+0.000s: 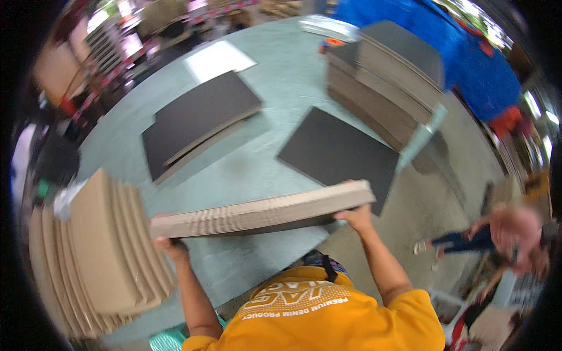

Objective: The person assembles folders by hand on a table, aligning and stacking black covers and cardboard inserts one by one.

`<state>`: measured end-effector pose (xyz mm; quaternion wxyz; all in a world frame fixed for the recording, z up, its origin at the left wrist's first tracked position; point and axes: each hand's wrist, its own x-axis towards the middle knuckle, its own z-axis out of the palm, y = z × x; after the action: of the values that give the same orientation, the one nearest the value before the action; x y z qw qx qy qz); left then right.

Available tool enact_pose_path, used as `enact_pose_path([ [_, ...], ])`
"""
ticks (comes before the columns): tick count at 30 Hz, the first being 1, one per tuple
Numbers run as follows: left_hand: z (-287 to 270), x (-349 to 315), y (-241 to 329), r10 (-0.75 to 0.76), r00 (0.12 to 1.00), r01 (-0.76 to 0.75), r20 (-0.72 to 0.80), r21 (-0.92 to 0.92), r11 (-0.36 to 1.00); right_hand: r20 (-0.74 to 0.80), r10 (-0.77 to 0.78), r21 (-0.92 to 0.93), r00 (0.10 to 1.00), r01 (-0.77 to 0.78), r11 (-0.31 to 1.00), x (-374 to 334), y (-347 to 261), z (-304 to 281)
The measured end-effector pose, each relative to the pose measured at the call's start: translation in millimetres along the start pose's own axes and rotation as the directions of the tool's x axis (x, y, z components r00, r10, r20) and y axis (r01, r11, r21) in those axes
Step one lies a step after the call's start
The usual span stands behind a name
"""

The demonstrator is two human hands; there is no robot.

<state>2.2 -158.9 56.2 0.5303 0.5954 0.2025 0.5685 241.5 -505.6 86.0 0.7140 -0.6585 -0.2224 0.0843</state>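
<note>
A stack of thin sheets (263, 212), pale along its cut edges and dark on the face beneath, is held above the near part of a pale green surface (287, 76), its layered edges turned upward; whether its underside touches the surface cannot be told. The left hand (171, 248) grips the left end and the right hand (356, 216) the right end, each closed around the stack with fingertips at the far side and thumb at the near side. Just beyond the right hand lies a flat dark panel (342, 149), set at a slant by the surface's right edge. Farther left is a low pile of dark boards (205, 111), unevenly aligned, with a white sheet (219, 60) behind it. At far right stands a taller pile of dark-topped boards (386, 76), near an orange roll (333, 42) and a whitish packet (329, 27). Folded brown cardboard (105, 245) stands in a row at near left. Beyond the surface: blue sheeting (480, 82), upper right, and another person (497, 240), right, blurred.
</note>
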Motion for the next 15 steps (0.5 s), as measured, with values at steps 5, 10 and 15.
enact_pose_path([
  [5, 10, -13, 7, -0.134, 0.976, 0.115, 0.171, 0.119, 0.986, 0.206, -0.015, -0.089, 0.978, 0.034, 0.995, -16, 27, -11],
  [10, -5, -60, -99, -0.109, 0.991, 0.125, -0.074, 0.281, 0.951, -0.088, 0.059, -0.175, 0.994, -0.074, 0.982, -17, 94, -6],
  [15, 23, 71, -18, -0.320, 0.945, 0.280, -0.067, 0.672, 0.685, -0.059, 0.368, -0.301, 0.928, -0.367, 0.880, 115, 23, 84],
])
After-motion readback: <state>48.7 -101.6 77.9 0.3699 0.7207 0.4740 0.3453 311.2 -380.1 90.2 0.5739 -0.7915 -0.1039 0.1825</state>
